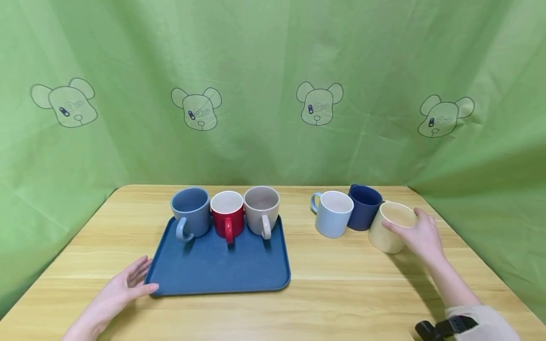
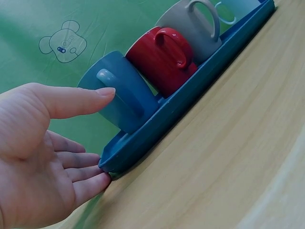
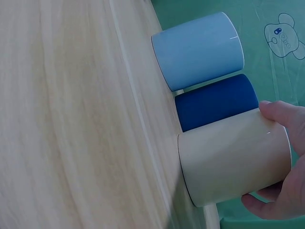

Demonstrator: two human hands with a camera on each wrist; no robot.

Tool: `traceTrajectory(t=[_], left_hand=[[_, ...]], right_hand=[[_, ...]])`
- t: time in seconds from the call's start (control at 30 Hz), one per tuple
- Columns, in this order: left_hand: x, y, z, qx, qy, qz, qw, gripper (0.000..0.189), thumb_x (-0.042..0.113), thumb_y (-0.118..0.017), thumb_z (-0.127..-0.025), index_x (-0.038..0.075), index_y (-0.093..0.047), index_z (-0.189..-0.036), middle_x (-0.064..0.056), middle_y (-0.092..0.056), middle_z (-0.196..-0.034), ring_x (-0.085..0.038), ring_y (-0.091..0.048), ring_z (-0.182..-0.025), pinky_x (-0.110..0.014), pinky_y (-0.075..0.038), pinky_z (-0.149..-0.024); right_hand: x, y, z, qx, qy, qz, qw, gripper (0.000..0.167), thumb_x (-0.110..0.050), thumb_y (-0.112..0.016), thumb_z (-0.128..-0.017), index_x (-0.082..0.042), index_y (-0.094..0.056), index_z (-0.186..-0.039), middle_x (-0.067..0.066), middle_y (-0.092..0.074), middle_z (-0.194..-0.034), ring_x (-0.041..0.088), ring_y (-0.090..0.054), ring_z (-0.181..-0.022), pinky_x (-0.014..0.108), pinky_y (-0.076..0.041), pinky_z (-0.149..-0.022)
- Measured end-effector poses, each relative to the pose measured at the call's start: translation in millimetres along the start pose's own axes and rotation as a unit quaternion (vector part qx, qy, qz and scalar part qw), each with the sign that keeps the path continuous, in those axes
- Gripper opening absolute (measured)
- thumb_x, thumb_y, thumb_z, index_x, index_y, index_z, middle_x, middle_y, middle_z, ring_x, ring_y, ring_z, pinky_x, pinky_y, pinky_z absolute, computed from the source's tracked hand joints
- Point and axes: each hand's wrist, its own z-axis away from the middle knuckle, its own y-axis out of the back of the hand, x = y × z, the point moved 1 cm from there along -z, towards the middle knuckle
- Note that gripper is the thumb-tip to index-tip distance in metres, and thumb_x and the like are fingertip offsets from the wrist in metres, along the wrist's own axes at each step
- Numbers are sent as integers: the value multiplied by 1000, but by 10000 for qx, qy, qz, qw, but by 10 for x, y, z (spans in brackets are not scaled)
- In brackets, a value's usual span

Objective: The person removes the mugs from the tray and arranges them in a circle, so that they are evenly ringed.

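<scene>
Cream mug (image 1: 384, 239) at centre right opens upward, long axis near vertical; our right hand (image 1: 423, 237) grips its sides; our left hand (image 1: 117, 292), fingers extended, touches the tray (image 1: 222, 270) at lower left.

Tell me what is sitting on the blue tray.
On the blue tray stand a blue mug, a red mug and a greyish mug, upright in a row along its far side. The patches beneath them are covered, so whatever is there cannot be seen.

Right fingers (image 1: 421, 215) gripping cream mug (image 1: 385, 233), blue tray (image 1: 222, 269)
</scene>
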Motion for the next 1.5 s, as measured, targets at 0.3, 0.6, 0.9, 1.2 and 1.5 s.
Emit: traceTrajectory(t=[0.3,0.6,0.9,1.2,1.5], left_hand=[[12,-11,1,17,-55,52,10000,90,20,-65,-88,-12,-1,-143,-32,-12,-147,-45,-16,-134,-45,-24,-107],[13,-24,16,31,-89,49,9999,90,19,-65,-87,-12,-2,-143,-32,-12,-148,-45,-16,-134,-45,-23,-107],[12,-20,16,39,-114,114,9999,90,18,-65,-87,-12,-1,-143,-31,-12,-148,-44,-16,-135,-44,-23,-107],[9,-11,3,29,24,57,10000,91,21,-65,-87,-11,-1,-143,-32,-12,-148,-45,-15,-134,-46,-23,-107],[-4,-12,-4,63,-31,58,10000,91,21,-66,-87,-11,-2,-143,-31,-12,-148,-45,-16,-134,-46,-23,-107]], right_hand=[[-18,-16,15,9,-11,-34,10000,100,-45,-65,-82,19,-13,-138,46,-22,-130,58,-28,-116,69,-29,-93],[-123,65,69,464,319,-406,9976,90,-39,-63,-86,18,-16,-138,42,-23,-133,55,-27,-120,67,-27,-98],[-619,152,184,802,1004,-991,9867,63,-31,-60,-89,5,-38,-136,27,-42,-132,43,-37,-121,57,-34,-98],[-1123,-139,309,-24,1605,-1655,9730,48,-23,-60,-91,7,-50,-127,24,-55,-122,15,-56,-102,7,-40,-81],[-1466,-656,380,-1172,1634,-2026,9584,39,-21,-60,-91,5,-58,-119,19,-63,-113,27,-61,-100,29,-49,-87]])
